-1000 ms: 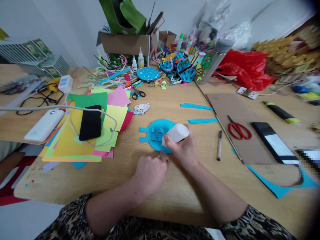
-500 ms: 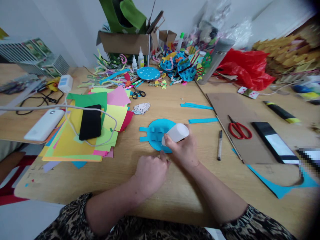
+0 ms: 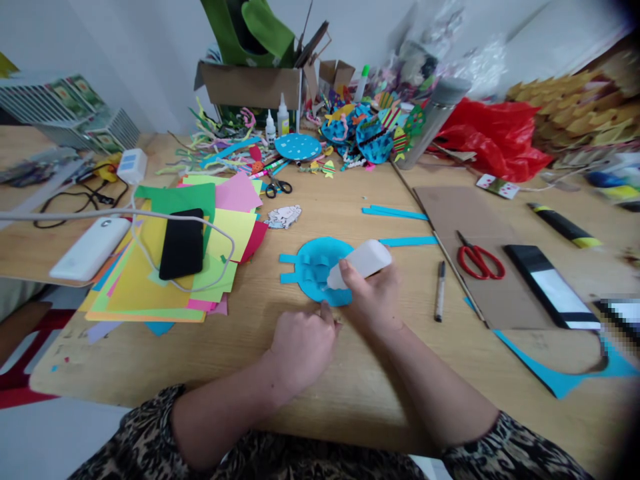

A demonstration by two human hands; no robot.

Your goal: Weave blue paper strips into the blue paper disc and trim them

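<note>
A round blue paper piece (image 3: 311, 287) lies on the table, with two short strips sticking out at its left and several small raised paper loops on its face. My right hand (image 3: 375, 297) is wrapped round a white glue bottle (image 3: 367, 257), tilted with its nozzle down at the piece's right side. My left hand (image 3: 305, 347) is curled at the near edge, its index fingertip touching or nearly touching the blue paper; whatever its fingers may hold is hidden.
Blue strips (image 3: 407, 241), a pen (image 3: 440, 291), red scissors (image 3: 480, 260) and cardboard (image 3: 430, 207) lie to the right. On the left, a phone (image 3: 181, 245) and a cable rest on coloured paper (image 3: 125, 287). A white fish cutout (image 3: 283, 217) lies beyond the blue piece.
My right hand has shifted slightly right with the glue bottle, which now leans over more. My left hand and the blue piece have stayed in place.
</note>
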